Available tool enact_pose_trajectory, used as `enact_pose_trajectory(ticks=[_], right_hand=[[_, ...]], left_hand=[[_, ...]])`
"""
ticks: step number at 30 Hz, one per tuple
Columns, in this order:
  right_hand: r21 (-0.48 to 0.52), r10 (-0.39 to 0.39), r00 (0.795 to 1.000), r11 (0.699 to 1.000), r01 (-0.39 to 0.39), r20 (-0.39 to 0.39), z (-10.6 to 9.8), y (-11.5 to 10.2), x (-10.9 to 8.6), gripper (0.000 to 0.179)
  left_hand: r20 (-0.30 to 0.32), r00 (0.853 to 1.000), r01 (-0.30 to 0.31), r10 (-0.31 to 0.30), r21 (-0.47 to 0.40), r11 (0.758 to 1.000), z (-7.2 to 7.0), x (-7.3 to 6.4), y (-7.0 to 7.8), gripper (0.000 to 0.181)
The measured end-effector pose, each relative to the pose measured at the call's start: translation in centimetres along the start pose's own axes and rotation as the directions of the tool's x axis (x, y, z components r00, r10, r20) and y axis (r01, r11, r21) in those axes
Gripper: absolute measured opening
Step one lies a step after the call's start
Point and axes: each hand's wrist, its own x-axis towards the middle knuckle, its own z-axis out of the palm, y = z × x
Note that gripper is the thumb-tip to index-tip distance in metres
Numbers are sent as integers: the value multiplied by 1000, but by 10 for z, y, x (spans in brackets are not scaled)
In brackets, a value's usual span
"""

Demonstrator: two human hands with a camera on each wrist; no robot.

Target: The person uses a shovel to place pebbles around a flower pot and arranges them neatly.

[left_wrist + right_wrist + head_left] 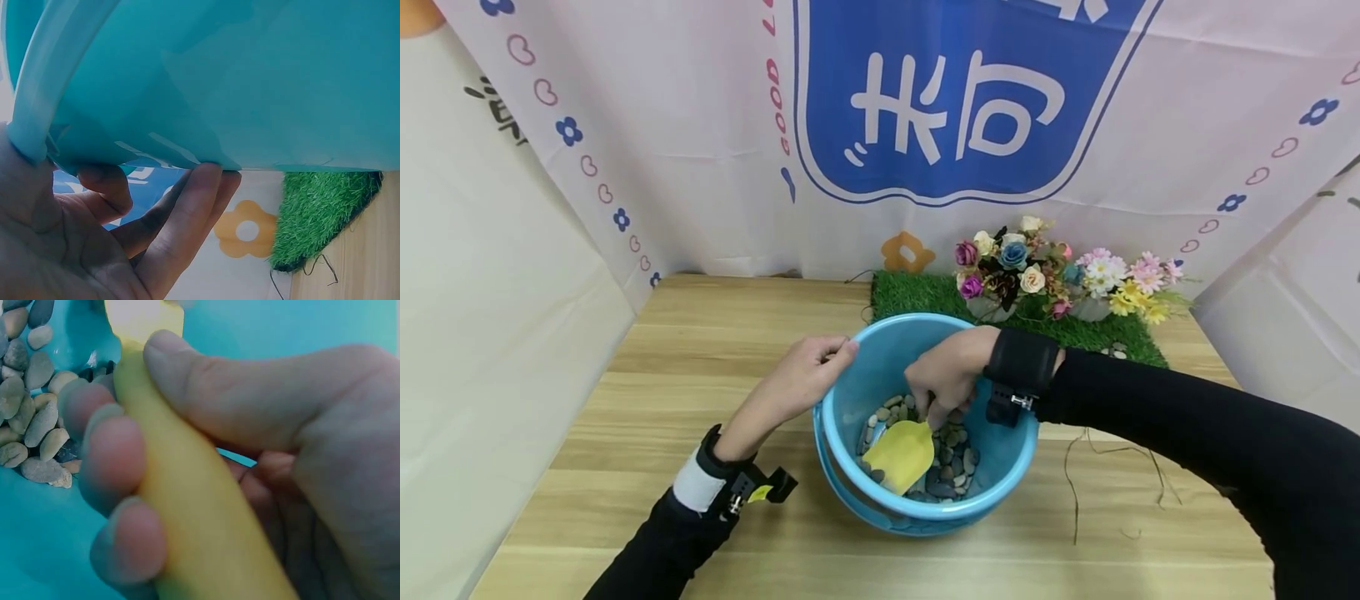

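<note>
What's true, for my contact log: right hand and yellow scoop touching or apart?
Touching: the right wrist view shows the right hand gripping the yellow scoop by its handle.

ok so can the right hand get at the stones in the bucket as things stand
Probably yes: the right hand is inside the open-topped bucket, gripping a yellow scoop by the stones, with no lid blocking.

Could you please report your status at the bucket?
Left hand touching blue bucket. Right hand gripping yellow scoop among pebbles inside. No obstruction visible.
</note>
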Motion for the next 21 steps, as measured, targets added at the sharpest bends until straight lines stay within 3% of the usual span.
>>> enact_pose_trajectory(ticks=[4, 21], right_hand=[[4, -38, 999, 999, 38, 2, -1, 0, -1, 43], [7, -42, 998, 999, 42, 38, -2, -2, -10, 40]], left_hand=[[-3, 1000, 1, -1, -1, 1000, -1, 0, 1, 35], [-3, 1000, 4, -4, 7, 1000, 1, 0, 1, 34]])
